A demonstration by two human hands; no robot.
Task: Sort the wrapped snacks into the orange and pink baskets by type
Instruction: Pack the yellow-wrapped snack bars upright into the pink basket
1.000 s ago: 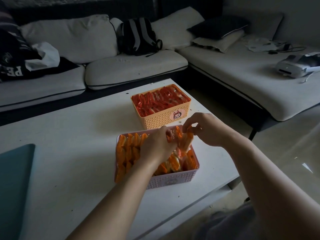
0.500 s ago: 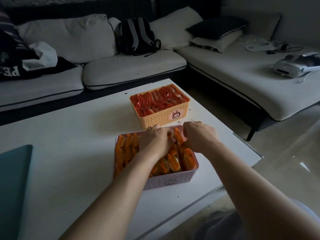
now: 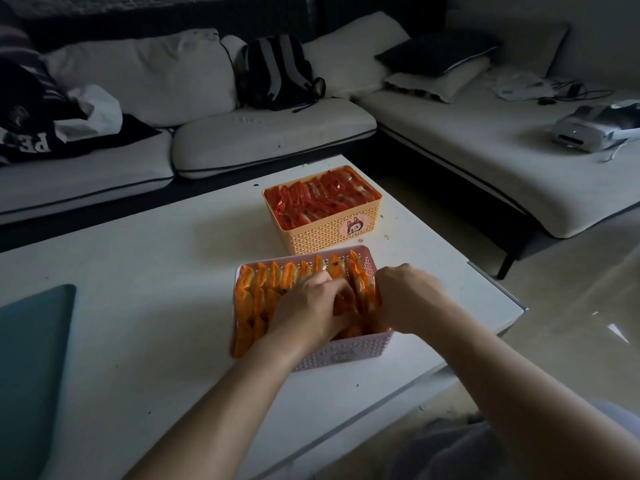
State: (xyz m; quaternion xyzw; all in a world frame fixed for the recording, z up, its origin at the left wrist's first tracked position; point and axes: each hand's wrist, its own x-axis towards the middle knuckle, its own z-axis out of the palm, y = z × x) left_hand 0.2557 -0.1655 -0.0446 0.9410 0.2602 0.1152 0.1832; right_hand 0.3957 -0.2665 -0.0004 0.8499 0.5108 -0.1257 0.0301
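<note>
The pink basket (image 3: 341, 355) stands near the table's front edge, packed with several orange-wrapped snacks (image 3: 263, 289) set on edge. Just behind it is the orange basket (image 3: 322, 233), full of red-wrapped snacks (image 3: 318, 197). Both hands are down inside the pink basket. My left hand (image 3: 308, 310) presses among the orange packs at the basket's middle. At the basket's right end my right hand (image 3: 405, 296) has its fingers curled onto the packs there. The fingertips of both hands are hidden among the wrappers.
The baskets sit on a white low table (image 3: 156, 282); its right corner is close to the pink basket. A teal flat object (image 3: 31, 362) lies at the table's left. Sofas with cushions, a backpack (image 3: 277, 74) and a white device (image 3: 588, 128) surround the table.
A second ago both hands held an orange pack raised above the pink basket. They have since dropped into the basket and now press on the packs inside it.
</note>
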